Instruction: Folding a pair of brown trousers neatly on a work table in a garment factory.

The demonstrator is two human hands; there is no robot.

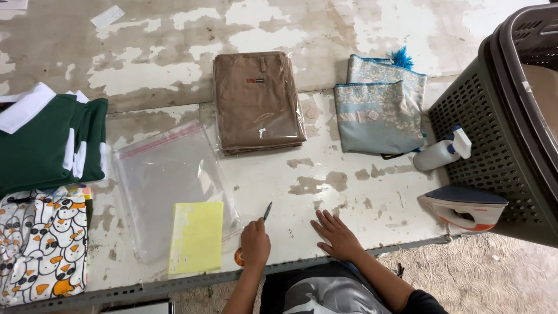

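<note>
Pen (267,210) sits gripped in my left hand (254,242) at the table's (349,192) near edge, its long axis tilting up-right, tip away from me, while my right hand (337,234) rests flat, holding nothing, just beside it.

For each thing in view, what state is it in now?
left hand: shut on pen
right hand: open, flat on table
clear bag: empty, flat
brown garment: folded, bagged
blue cloth: folded
iron: lying flat
spray bottle: lying down
</note>
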